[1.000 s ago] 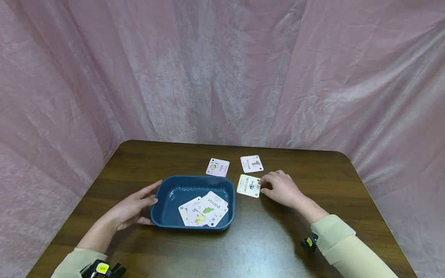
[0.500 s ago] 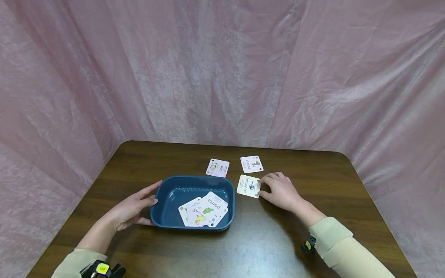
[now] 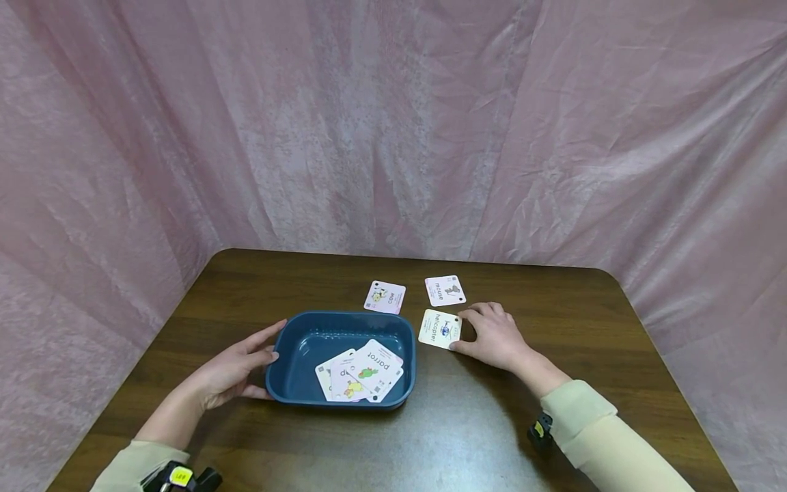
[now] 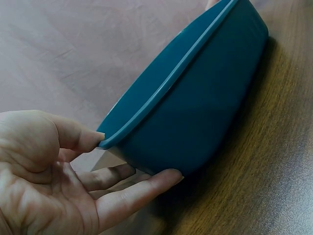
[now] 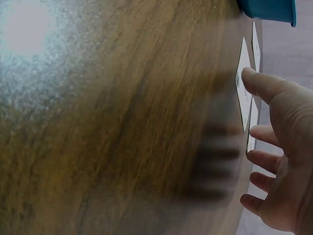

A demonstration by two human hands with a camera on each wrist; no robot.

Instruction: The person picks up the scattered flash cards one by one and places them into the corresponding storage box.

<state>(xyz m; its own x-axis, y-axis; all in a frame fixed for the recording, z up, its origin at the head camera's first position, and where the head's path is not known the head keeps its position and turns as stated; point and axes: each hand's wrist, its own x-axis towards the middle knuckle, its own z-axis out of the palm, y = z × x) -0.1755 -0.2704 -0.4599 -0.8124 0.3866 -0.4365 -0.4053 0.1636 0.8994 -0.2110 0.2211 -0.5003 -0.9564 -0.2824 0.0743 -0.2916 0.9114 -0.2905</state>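
The right hand [image 3: 494,339] shifts its thumb to the near edge of the white, square paper helicopter card [image 3: 437,328], likely improving purchase; whether it pinches is unclear. The left hand [image 3: 235,370] grips the blue, rectangular plastic tray [image 3: 300,365].

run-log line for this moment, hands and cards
left hand: grips blue tray; right hand: at edge of helicopter card; table: cow card, mouse card; tray: parrot card uppermost

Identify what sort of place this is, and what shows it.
Probably a staged recording setup: a pink drape forms the backdrop, a wooden table stands before it, and small devices sit at the person's wrists.
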